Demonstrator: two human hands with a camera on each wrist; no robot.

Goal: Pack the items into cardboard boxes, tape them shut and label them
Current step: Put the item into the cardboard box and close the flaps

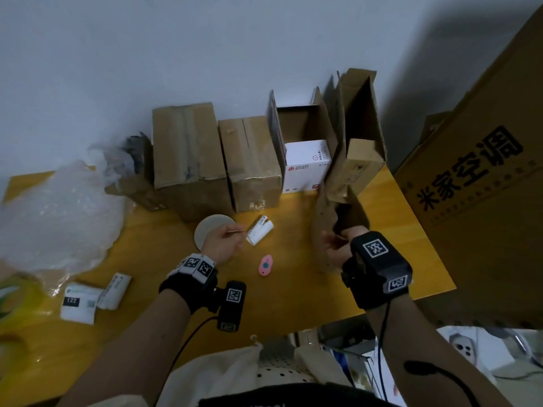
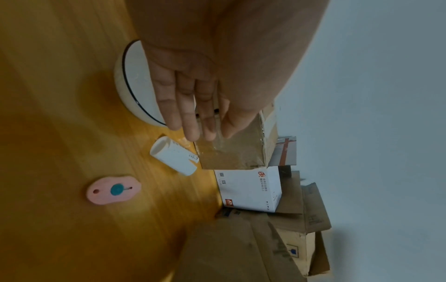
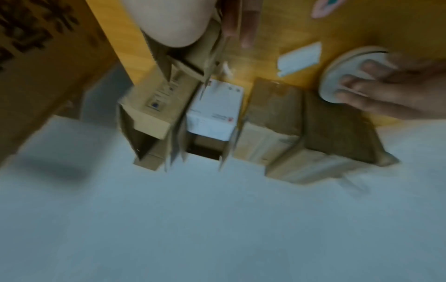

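two taped cardboard boxes (image 1: 188,145) at the tabletop (image 1: 293,245) rear, look done | white box (image 1: 307,165) in open carton, untaped, unlabelled | my left hand (image 1: 223,242) grip: fingers straight, strip maybe pinched, cannot tell | right hand (image 1: 335,248) clamped on torn cardboard flap (image 1: 329,210) | label roll (image 1: 260,233) unused

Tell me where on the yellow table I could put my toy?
Bare wood lies near the front edge, between the pink cutter and the right hand. More lies below the left hand. The back is crowded with cardboard boxes; bubble wrap fills the left.
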